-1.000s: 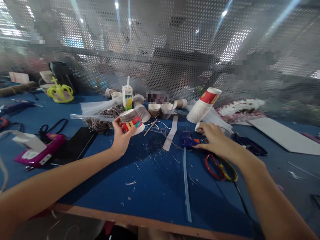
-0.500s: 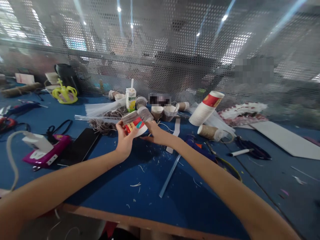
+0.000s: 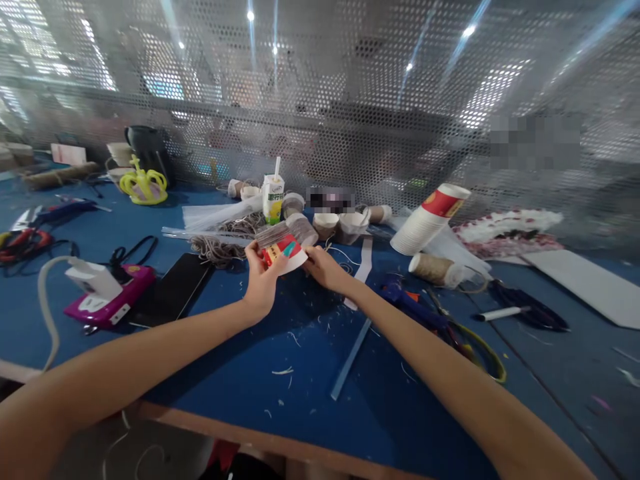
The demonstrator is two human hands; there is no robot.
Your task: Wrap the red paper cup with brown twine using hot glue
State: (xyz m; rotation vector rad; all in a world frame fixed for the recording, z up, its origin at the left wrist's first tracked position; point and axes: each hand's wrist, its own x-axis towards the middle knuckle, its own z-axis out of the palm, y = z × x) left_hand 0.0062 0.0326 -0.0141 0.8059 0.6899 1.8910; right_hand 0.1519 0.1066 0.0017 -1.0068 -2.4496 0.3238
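My left hand grips a red and white paper cup, tilted on its side above the table. Grey-brown cord is wound around one part of it. Close by the cup's right edge, my right hand has its fingers drawn together; what they hold, if anything, is hidden. Just beyond the hands lie a bundle of grey-brown cord and a clear plastic cup. A juice carton with a straw stands behind them.
Blue hot glue gun and a glue stick lie on the right. Stacked paper cups lean at the back. On the left are a black phone-like slab, a purple power strip and a yellow crown. Perforated metal closes the back.
The view has shifted slightly, so everything sits further right. My right hand has turned and drawn in at the cup's right edge; my left hand still grips the cup.
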